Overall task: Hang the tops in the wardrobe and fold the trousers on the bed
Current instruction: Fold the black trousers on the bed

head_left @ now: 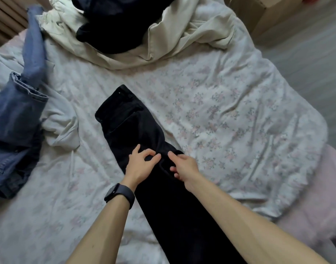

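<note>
Black trousers (136,130) lie lengthwise on the floral bedspread (230,111), waistband at the far end, legs running toward me and off the bottom of the view. My left hand (141,165), with a dark watch on its wrist, rests on the trousers near the crotch, fingers curled and apart. Beside it, my right hand (184,167) touches the same area; its fingers look pinched on the fabric, though the grip is hard to make out.
Blue jeans (16,115) lie crumpled at the bed's left side. At the far end sits a heap of cream garments (172,39) with a dark navy garment (115,21) on top. A cardboard box (268,14) stands on the floor at upper right.
</note>
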`<state>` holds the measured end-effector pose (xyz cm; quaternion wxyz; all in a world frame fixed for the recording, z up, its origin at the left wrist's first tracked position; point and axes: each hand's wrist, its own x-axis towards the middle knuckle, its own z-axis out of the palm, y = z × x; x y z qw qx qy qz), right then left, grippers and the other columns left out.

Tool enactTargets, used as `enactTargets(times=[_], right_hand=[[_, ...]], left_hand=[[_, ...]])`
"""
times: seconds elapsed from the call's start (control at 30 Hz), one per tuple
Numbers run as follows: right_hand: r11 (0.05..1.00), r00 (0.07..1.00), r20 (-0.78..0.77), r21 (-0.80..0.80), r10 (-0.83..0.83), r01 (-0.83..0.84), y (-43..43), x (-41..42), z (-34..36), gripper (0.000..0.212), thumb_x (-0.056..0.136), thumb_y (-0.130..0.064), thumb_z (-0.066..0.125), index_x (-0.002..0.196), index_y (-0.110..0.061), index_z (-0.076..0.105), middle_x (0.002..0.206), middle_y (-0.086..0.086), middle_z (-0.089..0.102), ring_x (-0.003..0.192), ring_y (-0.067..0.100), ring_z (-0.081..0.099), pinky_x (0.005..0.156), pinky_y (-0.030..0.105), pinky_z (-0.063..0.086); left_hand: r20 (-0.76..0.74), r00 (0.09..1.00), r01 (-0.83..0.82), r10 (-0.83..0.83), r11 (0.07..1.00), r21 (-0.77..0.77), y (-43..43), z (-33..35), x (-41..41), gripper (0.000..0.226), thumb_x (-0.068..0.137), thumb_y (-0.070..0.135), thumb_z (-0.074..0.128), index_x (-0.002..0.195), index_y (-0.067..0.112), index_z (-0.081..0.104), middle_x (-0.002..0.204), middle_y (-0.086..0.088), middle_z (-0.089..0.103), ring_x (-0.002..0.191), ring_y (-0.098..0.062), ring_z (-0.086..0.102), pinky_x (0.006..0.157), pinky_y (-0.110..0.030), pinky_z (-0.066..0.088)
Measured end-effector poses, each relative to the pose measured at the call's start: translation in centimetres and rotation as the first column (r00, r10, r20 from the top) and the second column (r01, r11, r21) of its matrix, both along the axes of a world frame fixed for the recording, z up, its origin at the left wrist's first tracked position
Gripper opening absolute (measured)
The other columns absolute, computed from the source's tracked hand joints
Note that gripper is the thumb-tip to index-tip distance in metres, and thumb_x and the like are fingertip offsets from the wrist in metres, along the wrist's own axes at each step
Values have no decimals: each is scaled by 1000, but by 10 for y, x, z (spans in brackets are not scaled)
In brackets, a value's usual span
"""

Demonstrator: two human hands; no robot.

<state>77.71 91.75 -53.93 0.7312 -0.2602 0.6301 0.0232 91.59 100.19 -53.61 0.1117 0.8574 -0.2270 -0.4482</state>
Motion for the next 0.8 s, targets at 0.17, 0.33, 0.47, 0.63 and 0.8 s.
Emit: enactTargets(times=[0.17,0.33,0.47,0.63,0.8], right_hand=[[978,974,-144,-140,-174,154,-42,-7,2,25,84,-28,80,98,-8,74,70,-2,65,61,15,56,56,29,49],[854,935,-341,-452,100,-257,-67,-37,-5,27,90,-48,70,80,-23,73,85,-13,70,89,9,59,80,23,44],[724,889,-416,-553,190,-413,-65,-33,-19,37,90,-57,65,90,-22,74,85,-14,70,89,11,65,72,25,41],[819,923,-129,-427,364,-383,-29,-57,0,44,80,-58,76,108,-32,55,85,-8,73,57,8,67,54,22,47],[765,840,-83,-372,536,-525,12,-132,8,51,81,-45,81,121,-34,52,102,-6,72,92,8,68,70,25,53]], left_hand=[[-23,1000,17,-17,1000,4,7,-7,3,56,80,81,40,132,61,38,164,7,25,150,-29,26,117,-55,29],[32,964,245,-263,931,270,-10,-14,-13,68,98,68,27,155,51,-6,167,13,-13,154,-37,6,116,-70,14],[128,947,239,-294,914,327,-10,-26,-22,63,100,68,16,153,52,-15,165,13,-22,155,-32,0,114,-73,6],[260,952,118,-163,976,181,8,-31,-37,62,104,56,23,157,46,-7,168,4,-15,155,-26,-5,119,-66,8],[353,934,-65,61,998,-2,90,-18,-117,65,100,42,47,158,26,23,167,-3,12,154,-23,11,122,-49,20]])
